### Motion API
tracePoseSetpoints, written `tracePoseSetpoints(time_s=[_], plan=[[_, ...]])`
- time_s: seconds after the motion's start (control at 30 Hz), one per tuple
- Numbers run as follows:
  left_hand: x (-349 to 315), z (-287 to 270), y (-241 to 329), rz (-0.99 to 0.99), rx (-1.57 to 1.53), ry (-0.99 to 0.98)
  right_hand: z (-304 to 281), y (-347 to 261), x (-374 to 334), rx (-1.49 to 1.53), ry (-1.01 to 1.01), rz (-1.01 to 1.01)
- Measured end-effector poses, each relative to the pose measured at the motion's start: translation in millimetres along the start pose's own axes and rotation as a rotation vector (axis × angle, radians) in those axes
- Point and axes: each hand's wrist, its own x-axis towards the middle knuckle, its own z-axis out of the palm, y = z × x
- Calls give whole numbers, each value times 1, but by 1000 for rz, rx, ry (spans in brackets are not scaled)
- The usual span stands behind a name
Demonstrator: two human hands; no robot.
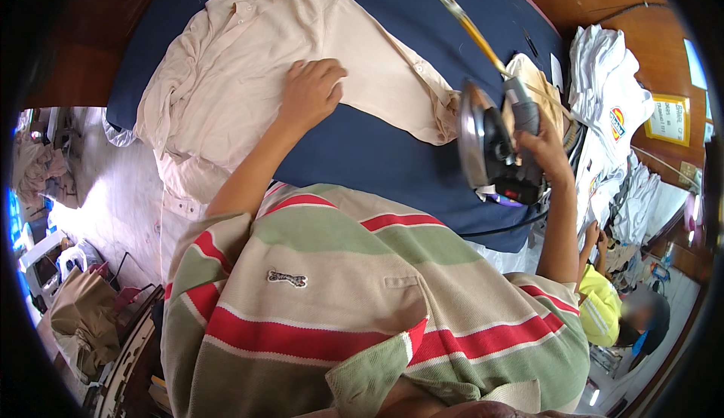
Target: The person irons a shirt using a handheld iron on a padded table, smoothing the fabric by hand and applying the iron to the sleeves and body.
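While our left hand (311, 90) lies flat and spread on the cream shirt (249, 79), pinning the cloth so it cannot slide, our right hand (544, 150) is wrapped around the handle of the iron (490, 146), lifted clear of the cloth with its soleplate tilted up and facing left.

Item: cream shirt. It is laid out on the blue padded surface (377, 162), collar away from us, one sleeve running rightward from under our left hand to a cuff just beside the iron. Its lower hem hangs off the surface edge below and to the left of our left hand.

Item: iron. It is held well apart from our left hand, near the sleeve cuff. A yellow cord (467, 26) rises from it up and away, held off the cloth; a black cable (498, 229) loops below it along the near edge of the surface.

Item: stack of white garments (611, 94), just beyond our right hand, at the right edge of the surface.

Open room: bare blue padding between the two hands and beyond the sleeve. Another person in a yellow top (603, 305) is below our right arm.
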Motion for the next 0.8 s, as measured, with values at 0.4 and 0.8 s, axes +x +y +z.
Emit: tracePoseSetpoints(time_s=[0.4,0.8], plan=[[115,95,-4,117,200,-376,-125,159,65,-564,717,136],[57,69,6,-25,265,-379,113,103,34,-908,94,-747]])
